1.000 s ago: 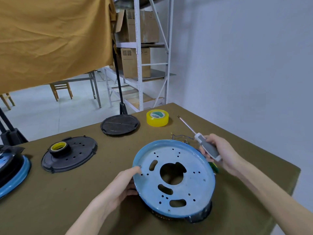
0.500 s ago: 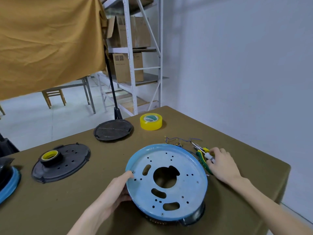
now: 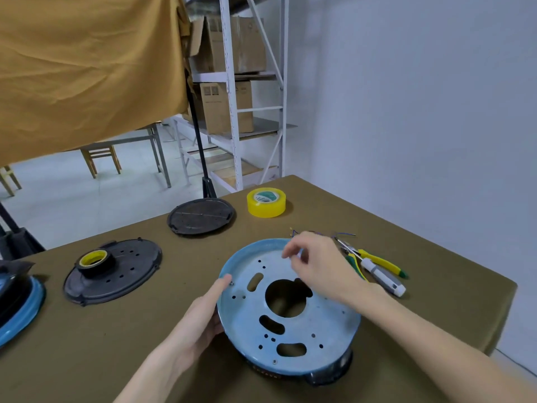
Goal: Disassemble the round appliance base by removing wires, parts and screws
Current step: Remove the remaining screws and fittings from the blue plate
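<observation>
— Where's the round appliance base (image 3: 293, 324)?

— On the bench (image 3: 122, 338), underside up, right in front of me. My left hand (image 3: 203, 315) rests against its left rim, fingers straight, gripping nothing.

— And your right?

— My right hand (image 3: 319, 266) hovers over the base's far edge, fingertips pinched together; whether that grip holds a screw, I can't tell. The screwdriver (image 3: 377, 271) and pliers (image 3: 380, 261) lie just right of the base, wires (image 3: 343, 234) beyond it.
</observation>
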